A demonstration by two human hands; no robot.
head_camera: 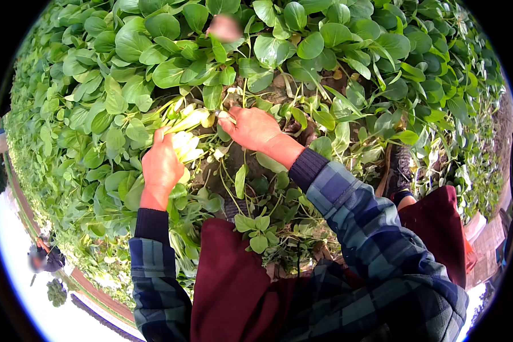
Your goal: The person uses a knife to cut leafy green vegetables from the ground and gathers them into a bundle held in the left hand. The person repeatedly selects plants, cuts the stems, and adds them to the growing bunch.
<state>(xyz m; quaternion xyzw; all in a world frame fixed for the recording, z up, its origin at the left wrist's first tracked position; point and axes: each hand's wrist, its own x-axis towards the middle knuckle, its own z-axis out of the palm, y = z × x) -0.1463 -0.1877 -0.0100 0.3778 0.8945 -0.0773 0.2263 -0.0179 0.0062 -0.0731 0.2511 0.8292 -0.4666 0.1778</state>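
My left hand (162, 164) is closed around a bunch of leafy greens (187, 147) that look like bok choy. Their pale cut-looking stem bases point right, towards my other hand, and the leaves trail off to the left. My right hand (250, 128) sits just right of the stems, its thumb and fingers pinched on a small tool (218, 113). Only a short pale and dark metallic piece of it shows; a blade cannot be made out clearly. Bare brown soil (235, 164) and loose leaves lie below both hands.
Dense standing greens (132, 64) fill the ground ahead and to the left. Trampled stems and leaves (290, 231) lie between my legs. My shoe (397, 169) stands among plants on the right. Another person (47, 258) is at the far left edge, near a dirt path (102, 295).
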